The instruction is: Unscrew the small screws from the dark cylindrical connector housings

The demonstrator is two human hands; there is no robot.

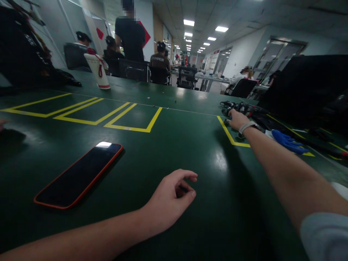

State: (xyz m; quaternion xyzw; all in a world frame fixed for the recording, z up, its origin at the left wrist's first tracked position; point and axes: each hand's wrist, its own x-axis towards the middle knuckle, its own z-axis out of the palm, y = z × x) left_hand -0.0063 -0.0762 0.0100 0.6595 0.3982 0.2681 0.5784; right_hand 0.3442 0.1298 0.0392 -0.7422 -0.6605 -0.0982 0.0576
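On a green table (pixel 190 152), a phone (pixel 78 175) in a red-orange case is laid face up. Beyond the phone, a white cup (pixel 95 69) with a red cord is seen, and a standing person (pixel 130 38) is seen farther off. Well to the phone's right, a large dark mass (pixel 304 87) is seen beyond a blue glove (pixel 286 141), and part of the surface is blocked from view by the right forearm (pixel 285 170). Left of the phone, what seems to be part of another person's hand (pixel 2 123) is cut off.

One phone, one cup and one blue glove are counted. Three yellow tape outlines (pixel 126 128) are counted beyond the phone; a fourth, to its right, is partly covered by the right hand (pixel 238 119).

To the phone's right, dark cabled pieces (pixel 240 107) are heaped, too tangled to be counted. They are met at the right fingertips; whether the fingers are clamped on one cannot be told. Just right of the phone, the left hand (pixel 172 197) is held curled, thumb and forefinger apart.
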